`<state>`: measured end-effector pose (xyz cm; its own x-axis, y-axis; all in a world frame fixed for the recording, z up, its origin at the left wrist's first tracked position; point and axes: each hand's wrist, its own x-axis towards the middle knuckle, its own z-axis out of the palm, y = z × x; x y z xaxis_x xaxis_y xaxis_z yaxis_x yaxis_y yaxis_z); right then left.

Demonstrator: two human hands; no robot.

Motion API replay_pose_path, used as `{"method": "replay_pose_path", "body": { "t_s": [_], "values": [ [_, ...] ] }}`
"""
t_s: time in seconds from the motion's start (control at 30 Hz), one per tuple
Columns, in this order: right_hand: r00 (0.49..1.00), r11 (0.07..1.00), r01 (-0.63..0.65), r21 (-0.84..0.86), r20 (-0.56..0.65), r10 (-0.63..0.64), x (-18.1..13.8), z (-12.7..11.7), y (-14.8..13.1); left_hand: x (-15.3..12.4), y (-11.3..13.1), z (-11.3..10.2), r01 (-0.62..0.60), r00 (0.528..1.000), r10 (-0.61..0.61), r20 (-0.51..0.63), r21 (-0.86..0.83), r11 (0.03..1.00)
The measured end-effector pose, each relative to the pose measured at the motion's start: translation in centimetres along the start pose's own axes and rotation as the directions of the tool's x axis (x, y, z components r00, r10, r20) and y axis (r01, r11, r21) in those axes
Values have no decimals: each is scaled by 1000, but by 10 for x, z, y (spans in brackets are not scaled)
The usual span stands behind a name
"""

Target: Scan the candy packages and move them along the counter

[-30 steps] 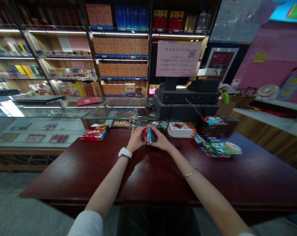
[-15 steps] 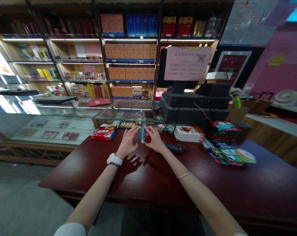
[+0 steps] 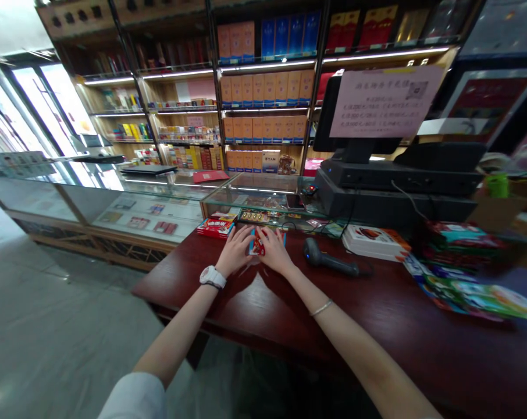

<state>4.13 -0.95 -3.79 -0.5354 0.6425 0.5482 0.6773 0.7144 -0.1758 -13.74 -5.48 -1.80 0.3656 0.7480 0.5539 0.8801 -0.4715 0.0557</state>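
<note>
A small red packet with blue edges (image 3: 257,243), looking like a snack bag, is between my hands just over the dark wooden table. My left hand (image 3: 236,252), with a white watch at the wrist, has its fingers at the packet's left edge. Across the packet's right part lies my right hand (image 3: 274,252), fingers bent and covering much of it. Left of them, a stack of similar red packets (image 3: 215,227) lies at the table's far edge. A black handheld barcode scanner (image 3: 328,258) rests right of my right hand.
White boxes (image 3: 374,241) and piled colourful snack bags (image 3: 468,291) lie on the right of the wooden table (image 3: 263,308). Behind stand a glass display counter (image 3: 263,185) and a black register monitor with a pink sign (image 3: 385,105). Shelves hold orange boxes (image 3: 267,87).
My view has swung left. My left hand, earlier apart from the packet, has come to its left edge. The packet, earlier seen nearly edge-on in my right hand, now shows its red face.
</note>
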Motion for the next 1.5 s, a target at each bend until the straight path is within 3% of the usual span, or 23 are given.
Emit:
{"method": "replay_pose_path", "body": {
  "t_s": [0.17, 0.33, 0.47, 0.67, 0.77, 0.97, 1.17, 1.5],
  "values": [
    [1000, 1000, -10, 9, 26, 10, 0, 14, 1, -14, -17, -13, 44, 999, -44, 0, -17, 999],
    [971, 973, -216, 79, 122, 205, -5, 23, 22, -37, -38, -31, 124, 992, -124, -3, -44, 991],
    [979, 964, -140, 225, 180, 100, -2, 34, 30, -54, -52, -40, 171, 985, -171, 1, -60, 983],
    [991, 921, -86, 380, 126, 41, 6, 64, 16, -71, -67, -41, 239, 971, -237, 27, -96, 966],
    [997, 880, -74, 469, 35, 65, 10, 77, 3, -74, -75, -37, 264, 964, -264, 16, -126, 956],
    [970, 809, -78, 582, -144, 197, 35, 86, -27, -62, -97, -25, 280, 946, -314, -83, -280, 918],
    [946, 785, -145, 602, -148, 288, 70, 87, -35, -40, -125, -15, 316, 893, -429, -137, -490, 813],
    [903, 806, -276, 523, -147, 405, 100, 117, -52, -18, -151, 2, 494, 800, -576, -168, -359, 792]
  ]
}}
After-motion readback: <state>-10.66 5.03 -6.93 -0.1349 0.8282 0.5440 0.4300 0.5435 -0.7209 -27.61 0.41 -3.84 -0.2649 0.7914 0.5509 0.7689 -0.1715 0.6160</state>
